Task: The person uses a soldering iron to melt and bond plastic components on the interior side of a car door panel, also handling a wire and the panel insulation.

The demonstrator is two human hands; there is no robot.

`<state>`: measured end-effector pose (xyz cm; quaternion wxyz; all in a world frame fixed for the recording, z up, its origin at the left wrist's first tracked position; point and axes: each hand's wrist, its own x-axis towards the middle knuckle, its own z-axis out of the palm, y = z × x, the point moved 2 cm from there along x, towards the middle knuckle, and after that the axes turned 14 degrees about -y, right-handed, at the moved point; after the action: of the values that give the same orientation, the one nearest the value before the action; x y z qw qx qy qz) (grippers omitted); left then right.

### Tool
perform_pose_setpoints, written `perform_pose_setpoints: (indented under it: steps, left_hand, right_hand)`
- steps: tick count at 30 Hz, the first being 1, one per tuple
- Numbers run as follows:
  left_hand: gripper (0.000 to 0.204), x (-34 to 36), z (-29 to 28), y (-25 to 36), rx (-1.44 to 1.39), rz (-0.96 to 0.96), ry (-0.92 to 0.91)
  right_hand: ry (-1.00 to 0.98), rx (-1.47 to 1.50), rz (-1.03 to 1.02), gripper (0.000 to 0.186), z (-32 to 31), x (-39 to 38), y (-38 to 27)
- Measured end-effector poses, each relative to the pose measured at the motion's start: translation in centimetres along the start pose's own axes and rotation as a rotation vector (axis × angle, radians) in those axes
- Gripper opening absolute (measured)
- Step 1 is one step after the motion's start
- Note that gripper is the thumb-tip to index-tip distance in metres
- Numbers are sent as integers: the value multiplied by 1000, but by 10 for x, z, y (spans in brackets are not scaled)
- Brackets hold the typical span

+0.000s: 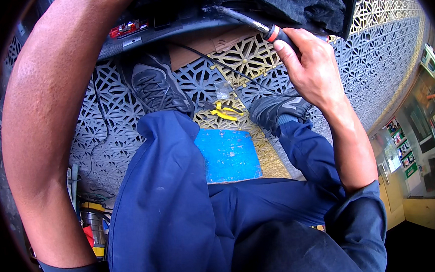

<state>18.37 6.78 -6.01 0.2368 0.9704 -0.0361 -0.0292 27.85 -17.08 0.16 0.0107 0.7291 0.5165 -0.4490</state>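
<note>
My right hand (pixel 308 63) is closed round the black-and-red handle of a long metal-shafted hand tool (pixel 245 18), whose tip rests at the dark surface of a large curved panel (pixel 171 33) along the top of the view. Dark fuzzy material (pixel 301 3) lies on or beside that panel, right of the shaft. A small red part or tool (pixel 129 29) sits on the panel to the left. My left forearm (pixel 46 111) reaches up past the top edge, and its hand is out of sight.
Yellow-handled pliers (pixel 226 113) lie between my shoes on patterned floor tiles (pixel 242 59), near a blue board (pixel 228 155), brown cardboard (pixel 192 52) and a black cable (pixel 101 113). Tools (pixel 93 228) stand at lower left; a workshop wall with shelving (pixel 402 149) is at right.
</note>
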Motion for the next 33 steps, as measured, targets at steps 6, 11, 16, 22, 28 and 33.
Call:
perform_pose_setpoints:
  steps: [6,11,16,22,28,33]
  left_hand:
    - [31,-1,1,1,-13,-3,-10]
    - [32,-1,0,1,-3,-6,-14]
    - [32,-1,0,1,-3,-7,-10]
    - [31,1,-1,2,-15,-9,-32]
    - [31,-1,0,1,-2,6,-12]
    - [32,-1,0,1,-4,2,-12]
  right_hand:
    - [4,14,-2,30,3,1,4]
    - [20,11,-17,30,3,0,5]
    - [-8,-12,-21,32,1,2,7]
    - [-21,-18,-14,33,0,1,7]
    - [-11,-24,-28,34,2,3,9]
    - [-16,-26,-30,34,2,2,11]
